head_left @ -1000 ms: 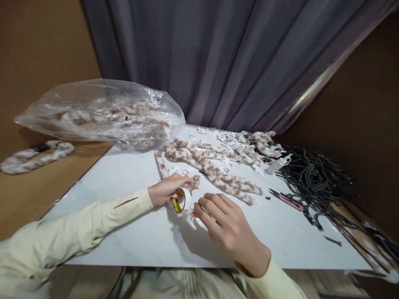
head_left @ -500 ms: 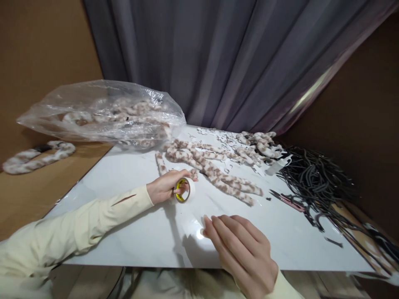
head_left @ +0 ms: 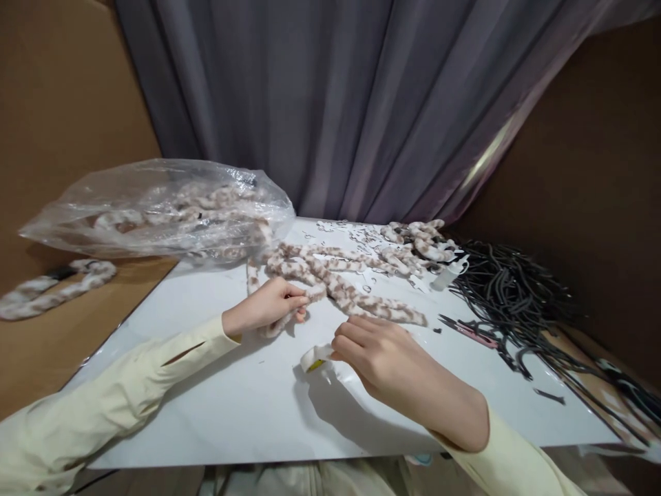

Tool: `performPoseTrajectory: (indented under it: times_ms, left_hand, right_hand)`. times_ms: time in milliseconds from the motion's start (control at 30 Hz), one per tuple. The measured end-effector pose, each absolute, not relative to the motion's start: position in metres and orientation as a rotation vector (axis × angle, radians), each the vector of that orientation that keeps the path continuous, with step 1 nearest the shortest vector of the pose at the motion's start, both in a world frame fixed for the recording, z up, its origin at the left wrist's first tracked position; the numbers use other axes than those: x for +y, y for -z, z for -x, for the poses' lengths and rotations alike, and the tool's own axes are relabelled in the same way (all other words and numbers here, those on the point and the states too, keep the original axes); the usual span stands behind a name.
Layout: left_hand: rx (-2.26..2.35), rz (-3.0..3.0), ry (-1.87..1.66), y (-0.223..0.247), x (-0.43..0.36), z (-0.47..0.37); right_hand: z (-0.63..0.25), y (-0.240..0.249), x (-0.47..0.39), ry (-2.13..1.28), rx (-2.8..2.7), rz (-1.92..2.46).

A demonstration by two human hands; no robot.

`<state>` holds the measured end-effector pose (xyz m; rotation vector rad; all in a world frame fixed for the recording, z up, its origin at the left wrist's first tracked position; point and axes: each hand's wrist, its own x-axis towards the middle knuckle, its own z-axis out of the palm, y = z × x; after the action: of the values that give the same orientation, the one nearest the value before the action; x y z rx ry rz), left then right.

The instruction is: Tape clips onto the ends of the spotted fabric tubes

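My left hand (head_left: 276, 303) pinches the end of a white-and-brown furry strip (head_left: 315, 293) over the middle of the white table. Part of the strip hangs below the fingers. To its right and nearer to me, my right hand (head_left: 369, 351) is closed on a roll of white tape (head_left: 316, 358), which shows a yellow inner rim and is tilted above the table. Its fingertips are partly hidden behind the hand. More furry strips (head_left: 372, 303) lie just beyond both hands.
A clear plastic bag (head_left: 155, 207) of furry pieces lies at the back left, with a furry loop (head_left: 56, 286) beside it. At right are a white bottle (head_left: 449, 273), pink-handled scissors (head_left: 472, 333) and a heap of black cords (head_left: 511, 289). The white table's (head_left: 232, 413) front edge is near me.
The tape roll has passed from my left hand to my right, which has moved forward. My left hand now pinches the furry strip. The view has shifted slightly.
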<state>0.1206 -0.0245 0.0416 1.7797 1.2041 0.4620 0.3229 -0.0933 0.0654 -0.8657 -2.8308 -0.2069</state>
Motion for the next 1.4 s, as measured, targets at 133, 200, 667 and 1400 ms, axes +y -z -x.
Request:
performPoseTrajectory:
  times_ms: [133, 200, 667, 1400]
  left_hand:
    - [1.239, -1.781, -0.422, -0.058, -0.032, -0.124]
    - [1.250, -1.778, -0.481, -0.064, -0.035, -0.127]
    - [1.205, -1.960, -0.563, -0.084, -0.045, -0.137]
    - [1.111, -1.568, -0.604, -0.086, -0.025, -0.118]
  right_hand:
    - [-0.325, -0.073, -0.090, 0.269, -2.805, 0.898]
    - [-0.326, -0.080, -0.087, 0.301, -2.809, 0.900]
    - [-0.313, -0.103, -0.054, 0.104, -2.794, 1.002]
    - [-0.308, -0.118, -0.036, -0.196, -2.743, 0.907]
